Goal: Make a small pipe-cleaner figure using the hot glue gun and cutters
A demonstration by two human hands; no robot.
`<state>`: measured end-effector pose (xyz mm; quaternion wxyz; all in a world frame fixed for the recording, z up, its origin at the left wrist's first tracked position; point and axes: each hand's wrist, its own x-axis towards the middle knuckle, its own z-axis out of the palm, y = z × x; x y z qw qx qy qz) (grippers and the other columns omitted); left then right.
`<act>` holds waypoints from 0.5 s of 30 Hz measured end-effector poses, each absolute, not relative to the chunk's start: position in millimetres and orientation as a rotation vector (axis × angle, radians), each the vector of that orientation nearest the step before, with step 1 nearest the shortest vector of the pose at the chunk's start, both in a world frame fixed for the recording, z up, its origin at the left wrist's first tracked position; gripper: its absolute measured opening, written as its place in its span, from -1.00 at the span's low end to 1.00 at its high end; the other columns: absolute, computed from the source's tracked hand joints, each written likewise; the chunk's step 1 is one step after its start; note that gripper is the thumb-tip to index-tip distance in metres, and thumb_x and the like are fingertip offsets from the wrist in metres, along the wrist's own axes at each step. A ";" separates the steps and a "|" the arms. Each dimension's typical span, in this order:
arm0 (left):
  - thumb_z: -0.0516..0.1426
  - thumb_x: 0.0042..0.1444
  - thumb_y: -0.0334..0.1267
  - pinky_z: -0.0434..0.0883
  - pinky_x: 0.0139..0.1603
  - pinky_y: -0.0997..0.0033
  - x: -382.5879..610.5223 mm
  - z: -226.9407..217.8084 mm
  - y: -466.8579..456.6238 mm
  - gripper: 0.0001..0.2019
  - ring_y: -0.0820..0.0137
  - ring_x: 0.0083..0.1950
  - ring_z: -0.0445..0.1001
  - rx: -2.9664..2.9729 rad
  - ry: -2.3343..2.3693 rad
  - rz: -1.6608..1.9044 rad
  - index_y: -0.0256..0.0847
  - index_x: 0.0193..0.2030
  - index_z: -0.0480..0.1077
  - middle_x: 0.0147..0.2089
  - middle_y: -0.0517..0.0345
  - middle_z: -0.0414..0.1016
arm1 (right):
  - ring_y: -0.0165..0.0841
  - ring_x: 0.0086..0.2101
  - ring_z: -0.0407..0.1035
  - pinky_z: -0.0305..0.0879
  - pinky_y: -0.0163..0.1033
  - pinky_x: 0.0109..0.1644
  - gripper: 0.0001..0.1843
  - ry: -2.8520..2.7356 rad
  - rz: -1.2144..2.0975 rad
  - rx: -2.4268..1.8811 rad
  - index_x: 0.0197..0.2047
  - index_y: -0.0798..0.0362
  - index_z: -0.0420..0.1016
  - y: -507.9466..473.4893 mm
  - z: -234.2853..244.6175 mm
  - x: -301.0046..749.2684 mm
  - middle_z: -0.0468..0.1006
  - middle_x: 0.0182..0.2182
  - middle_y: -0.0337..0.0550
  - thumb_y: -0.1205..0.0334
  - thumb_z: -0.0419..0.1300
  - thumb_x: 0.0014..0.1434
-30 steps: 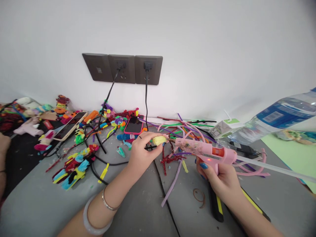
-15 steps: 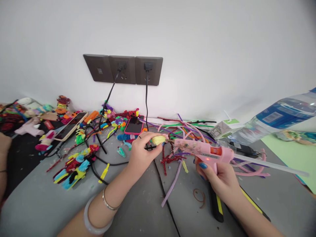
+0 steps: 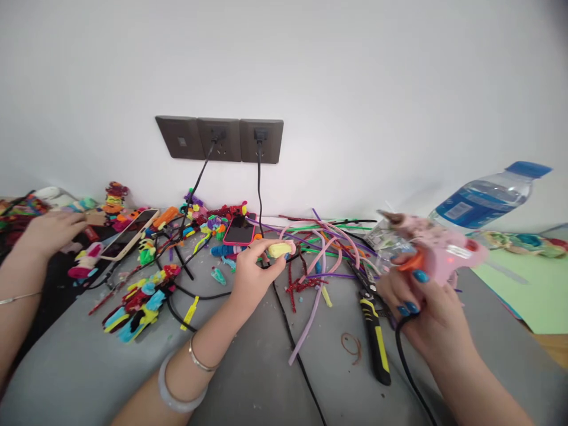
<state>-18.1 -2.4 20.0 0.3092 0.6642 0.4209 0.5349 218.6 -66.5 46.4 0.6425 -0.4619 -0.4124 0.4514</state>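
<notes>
Between the thumb and fingers of my left hand [image 3: 256, 266] is a small yellow fuzzy piece [image 3: 278, 249] with a pinkish end. My right hand [image 3: 432, 313] grips a pink hot glue gun [image 3: 444, 251] by its handle, a finger at the orange trigger. Its dirty nozzle points up and to the left, well apart from the yellow piece. A black cord hangs from the handle. Pink, purple, red and green pipe cleaners [image 3: 331, 242] lie on the grey table behind and between my hands. Pliers with black and yellow handles [image 3: 376, 340] rest left of my right hand.
A tilted water bottle [image 3: 483, 198] and green paper [image 3: 519, 290] are at the right. Phones [image 3: 241, 229], black cords and colourful pipe-cleaner figures [image 3: 137, 302] cover the left side. Another person's hand [image 3: 51, 234] reaches in at far left. Wall sockets [image 3: 219, 139] hold two plugs.
My right hand has drawn the glue gun away to the right and turned its nozzle upward. The yellow piece stays in my left hand. Another person's hand has reached in at the left.
</notes>
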 end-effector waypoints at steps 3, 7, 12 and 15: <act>0.15 0.03 -0.43 0.38 -0.34 0.47 -17.7 18.4 -1.6 -0.77 0.43 -0.31 0.50 1.771 1.110 1.407 -0.18 -0.19 0.55 -0.21 0.13 0.64 | -0.47 -0.71 -0.12 -0.19 -0.18 -0.61 -0.75 -0.781 0.894 -1.089 -0.43 -0.05 0.34 -82.2 57.5 231.1 0.01 -0.77 -0.38 0.02 0.24 0.14; 0.15 0.02 -0.43 0.38 -0.36 0.48 -16.9 14.7 0.8 -0.77 0.44 -0.35 0.46 1.816 1.096 1.400 -0.18 -0.19 0.56 -0.20 0.12 0.64 | -0.45 -0.69 -0.15 -0.33 -0.09 -0.55 -0.73 -0.591 0.790 -1.170 -0.46 -0.06 0.33 -116.8 61.3 254.8 -0.04 -0.71 -0.36 0.02 0.15 0.22; 0.14 0.05 -0.40 0.37 -0.36 0.49 -17.3 7.7 4.8 -0.77 0.44 -0.33 0.47 1.812 1.104 1.363 -0.20 -0.17 0.55 -0.19 0.09 0.64 | -0.47 -0.64 -0.22 -0.45 -0.05 -0.44 -0.76 -0.477 0.758 -1.301 -0.49 -0.09 0.32 -161.0 52.6 282.3 -0.16 -0.59 -0.39 0.06 0.13 0.20; 0.15 0.03 -0.40 0.38 -0.34 0.48 -18.0 4.0 6.9 -0.77 0.43 -0.32 0.47 1.816 1.131 1.342 -0.21 -0.16 0.54 -0.18 0.08 0.63 | -0.47 -0.63 -0.20 -0.44 -0.08 -0.44 -0.78 -0.437 0.803 -1.356 -0.46 -0.11 0.34 -177.4 41.0 293.6 -0.12 -0.54 -0.38 0.00 0.16 0.15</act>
